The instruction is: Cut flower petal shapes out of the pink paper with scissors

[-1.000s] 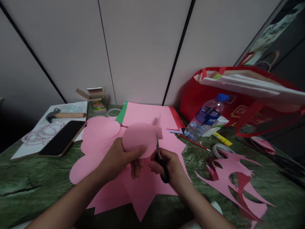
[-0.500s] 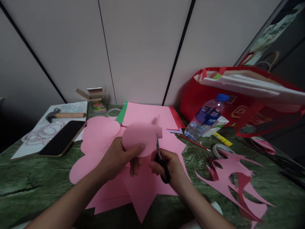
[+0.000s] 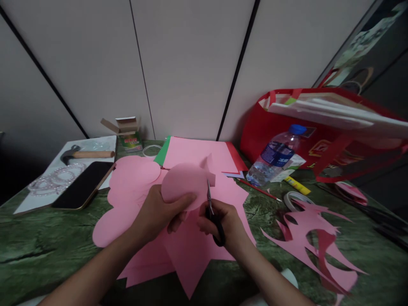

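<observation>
My left hand [image 3: 164,208] pinches a rounded piece of pink paper [image 3: 183,180], thumb on top and fingers underneath. Black-handled scissors [image 3: 216,223] are gripped in my right hand [image 3: 225,219], their blades pointing up and away at the paper's right edge. A partly cut strip curls up at that edge beside the blades. Below both hands lie pink paper sheets [image 3: 191,259] with pointed corners. Several rounded pink cutouts [image 3: 134,174] overlap just left of my left hand.
On the left are a black phone [image 3: 84,185], a hammer [image 3: 91,154] and a small open box [image 3: 130,138]. To the right stand a water bottle [image 3: 274,155] and a red bag [image 3: 255,127], with a tape roll [image 3: 295,199] and pink paper scraps [image 3: 341,255] nearer me.
Both hands have shifted slightly left with the paper and scissors. The scissor blades look closer together along the paper's right edge.
</observation>
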